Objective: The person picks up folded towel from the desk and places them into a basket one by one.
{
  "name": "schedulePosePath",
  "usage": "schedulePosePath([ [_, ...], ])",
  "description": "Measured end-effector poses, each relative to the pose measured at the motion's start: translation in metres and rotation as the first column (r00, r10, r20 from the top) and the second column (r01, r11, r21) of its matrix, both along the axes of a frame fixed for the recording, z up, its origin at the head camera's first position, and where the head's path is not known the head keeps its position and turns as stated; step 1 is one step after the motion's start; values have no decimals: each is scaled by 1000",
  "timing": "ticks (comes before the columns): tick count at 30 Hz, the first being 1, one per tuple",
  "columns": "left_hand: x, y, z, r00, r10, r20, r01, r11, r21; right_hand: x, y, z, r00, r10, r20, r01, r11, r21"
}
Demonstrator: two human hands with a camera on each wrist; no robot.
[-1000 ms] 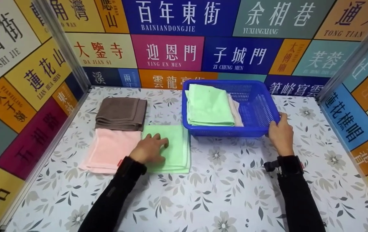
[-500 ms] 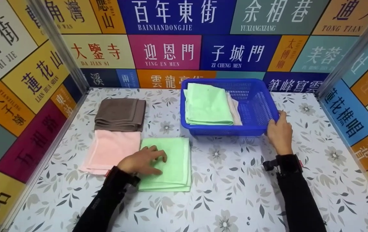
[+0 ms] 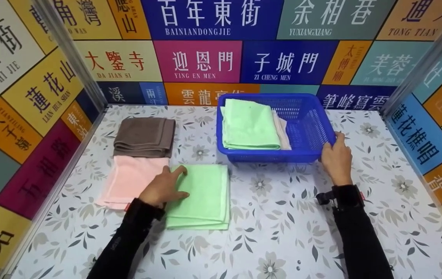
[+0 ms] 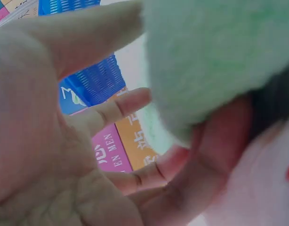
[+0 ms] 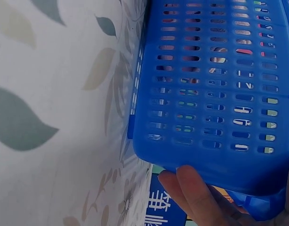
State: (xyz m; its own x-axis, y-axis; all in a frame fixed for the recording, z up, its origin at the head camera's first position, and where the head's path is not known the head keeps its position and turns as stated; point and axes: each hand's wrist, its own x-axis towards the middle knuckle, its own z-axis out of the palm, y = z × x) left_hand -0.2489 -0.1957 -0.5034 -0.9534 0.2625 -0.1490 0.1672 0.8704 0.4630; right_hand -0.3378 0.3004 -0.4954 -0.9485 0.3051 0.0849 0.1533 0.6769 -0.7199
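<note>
My left hand (image 3: 162, 190) is at the left side of a folded light green towel (image 3: 205, 193), thumb and index finger spread over its top. Close up in the left wrist view, the fingers curl around the edge of the green towel (image 4: 220, 52), some fingertips tucked under and hidden by it. My right hand (image 3: 337, 161) grips the right front corner of a blue plastic basket (image 3: 275, 156); its fingertips show beneath the basket's slotted wall (image 5: 205, 108) in the right wrist view. Inside the basket's left part lies another folded green towel (image 3: 250, 124).
A folded pink towel (image 3: 139, 174) lies left of the green one, partly under my left hand. Behind it sits a folded brown towel (image 3: 143, 135). Beside the basket's green towel is a pale pink cloth (image 3: 282, 131). Sign-printed walls (image 3: 205, 62) border the floral tabletop (image 3: 267, 232).
The green towel on the table slid toward me, away from the brown towel. My left hand then shifted left from its middle to its left edge. My right hand stayed on the basket.
</note>
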Motion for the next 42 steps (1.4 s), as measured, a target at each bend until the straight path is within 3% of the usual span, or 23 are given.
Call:
schedulePosePath([
  [7, -4, 17, -11, 1000, -22, 1, 22, 999, 24, -1, -7, 2, 1000, 16, -23, -17, 1000, -8],
  [16, -10, 84, -15, 990, -139, -8, 139, 990, -11, 1, -3, 0, 999, -7, -33, 8, 1000, 5],
  [23, -5, 128, -15, 983, -182, -21, 181, 983, -36, 3, -1, 2, 999, -2, -37, 2, 1000, -4],
  [34, -4, 130, -21, 984, -177, -35, 179, 980, 85, 5, -2, 2, 1000, 6, -17, -6, 1000, -15],
  [37, -5, 131, -21, 984, -174, -33, 176, 979, 105, 9, 2, 0, 1000, 4, -2, -4, 998, -58],
  [39, -4, 130, -21, 984, -174, -34, 177, 978, 114, 13, 5, -3, 1000, 19, 21, -14, 976, -218],
  [40, -4, 130, -22, 984, -174, -35, 177, 977, 119, 16, 8, -4, 999, 25, 34, -13, 944, -330],
  [42, -3, 129, -23, 984, -174, -34, 177, 976, 128, 24, 15, -8, 996, 32, 82, 19, 834, -552],
])
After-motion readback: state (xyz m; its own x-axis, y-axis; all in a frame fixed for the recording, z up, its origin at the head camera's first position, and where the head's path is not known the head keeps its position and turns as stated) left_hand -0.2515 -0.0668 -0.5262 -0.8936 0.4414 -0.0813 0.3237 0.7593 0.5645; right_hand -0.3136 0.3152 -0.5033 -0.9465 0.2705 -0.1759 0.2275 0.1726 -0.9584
